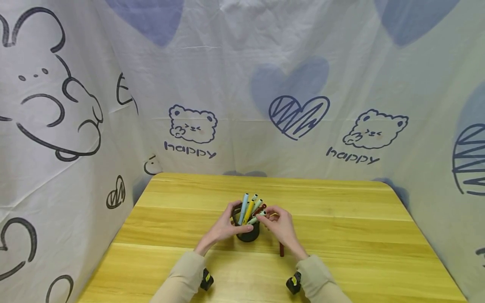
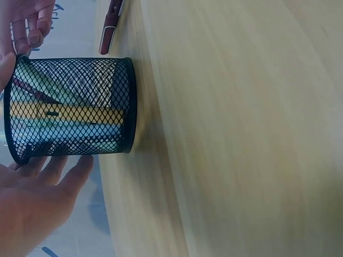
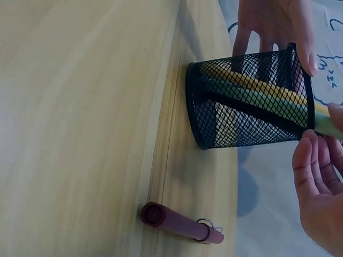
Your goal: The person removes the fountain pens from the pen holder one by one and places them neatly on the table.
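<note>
A black mesh pen holder (image 1: 248,236) stands upright on the table, filled with several pens. My left hand (image 1: 224,225) grips it around the far left side, with the thumb at the rim. Among the pens are a light blue pen (image 1: 243,209), a yellow pen (image 1: 249,211) and a dark red pen (image 1: 260,208). My right hand (image 1: 281,225) is at the rim's right side and pinches the top of a pale green pen (image 3: 322,124), whose lower part is inside the holder. Another dark red pen (image 3: 185,224) with a metal clip lies on the table, below the right hand.
The wooden table (image 1: 341,235) reaches to a patterned white cloth (image 1: 235,84) at the back and on both sides. Each wrist has a small black camera (image 1: 206,280) strapped under the sleeve.
</note>
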Motion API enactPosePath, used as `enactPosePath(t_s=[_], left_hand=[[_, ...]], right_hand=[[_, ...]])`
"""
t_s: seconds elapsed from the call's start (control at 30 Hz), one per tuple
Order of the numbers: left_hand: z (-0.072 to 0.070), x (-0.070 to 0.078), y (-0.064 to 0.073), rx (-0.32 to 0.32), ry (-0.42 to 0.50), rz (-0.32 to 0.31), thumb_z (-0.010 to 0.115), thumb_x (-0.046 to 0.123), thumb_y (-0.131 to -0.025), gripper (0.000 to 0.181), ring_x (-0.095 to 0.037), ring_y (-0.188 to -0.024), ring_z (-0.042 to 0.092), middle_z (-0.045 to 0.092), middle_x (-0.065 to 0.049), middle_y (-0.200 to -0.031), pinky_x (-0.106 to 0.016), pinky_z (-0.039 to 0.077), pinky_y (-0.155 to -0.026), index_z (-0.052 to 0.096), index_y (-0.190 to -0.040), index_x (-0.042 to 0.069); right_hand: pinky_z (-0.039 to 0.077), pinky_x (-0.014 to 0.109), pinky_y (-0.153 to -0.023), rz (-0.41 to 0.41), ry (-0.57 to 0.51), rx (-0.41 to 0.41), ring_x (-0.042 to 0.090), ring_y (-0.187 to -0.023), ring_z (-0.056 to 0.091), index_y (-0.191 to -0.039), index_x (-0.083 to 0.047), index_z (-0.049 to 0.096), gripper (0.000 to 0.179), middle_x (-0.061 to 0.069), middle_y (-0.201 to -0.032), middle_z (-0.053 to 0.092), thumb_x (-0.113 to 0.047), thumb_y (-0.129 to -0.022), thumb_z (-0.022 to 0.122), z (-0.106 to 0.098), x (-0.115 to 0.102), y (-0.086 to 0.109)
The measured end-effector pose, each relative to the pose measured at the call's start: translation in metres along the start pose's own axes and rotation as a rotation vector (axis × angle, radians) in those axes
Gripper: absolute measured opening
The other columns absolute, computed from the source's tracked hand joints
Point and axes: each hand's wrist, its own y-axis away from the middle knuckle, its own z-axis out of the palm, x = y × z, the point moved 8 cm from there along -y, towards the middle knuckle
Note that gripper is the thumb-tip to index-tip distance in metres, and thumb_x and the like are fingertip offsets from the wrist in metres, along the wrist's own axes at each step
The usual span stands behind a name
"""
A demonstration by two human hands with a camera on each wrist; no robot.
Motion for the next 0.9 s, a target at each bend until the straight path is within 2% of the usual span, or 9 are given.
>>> enactPosePath(t_s=[0.27, 0.53, 0.73, 0.9], left_hand=[[-0.001, -0.002, 0.0, 0.008, 0.006, 0.005, 0.082, 0.029, -0.085, 0.094, -0.035, -0.144, 0.042, 0.04, -0.016, -0.157, -0.06, 0.04, -0.113, 0.025, -0.157, 0.008], [-0.002, -0.002, 0.001, 0.018, -0.001, -0.001, 0.083, 0.03, -0.084, 0.094, -0.035, -0.143, 0.042, 0.042, -0.016, -0.156, -0.062, 0.039, -0.113, 0.027, -0.156, 0.009], [-0.002, -0.002, 0.001, 0.022, 0.001, -0.012, 0.083, 0.03, -0.084, 0.094, -0.036, -0.144, 0.04, 0.04, -0.017, -0.157, -0.062, 0.038, -0.114, 0.027, -0.157, 0.009], [-0.002, -0.003, 0.002, 0.017, 0.001, -0.013, 0.083, 0.029, -0.084, 0.095, -0.036, -0.143, 0.041, 0.042, -0.018, -0.155, -0.062, 0.039, -0.114, 0.027, -0.157, 0.009]], right_hand=[[0.05, 0.017, -0.056, -0.008, -0.009, 0.03, 0.005, -0.065, 0.059, -0.098, 0.001, 0.072, 0.018, 0.017, -0.09, 0.07, -0.009, -0.085, 0.08, 0.001, -0.004, 0.002], [0.053, 0.019, -0.057, -0.047, -0.024, 0.027, 0.013, -0.068, 0.067, -0.101, 0.0, 0.072, 0.016, 0.018, -0.091, 0.071, -0.008, -0.088, 0.077, -0.002, -0.008, 0.004], [0.053, 0.02, -0.059, -0.063, -0.04, 0.044, 0.007, -0.069, 0.066, -0.102, 0.0, 0.072, 0.017, 0.019, -0.092, 0.072, -0.01, -0.089, 0.076, -0.006, -0.01, 0.007], [0.058, 0.021, -0.068, -0.076, -0.067, 0.054, 0.004, -0.077, 0.066, -0.106, 0.001, 0.07, 0.019, 0.02, -0.097, 0.071, -0.009, -0.091, 0.074, -0.008, -0.012, 0.011]])
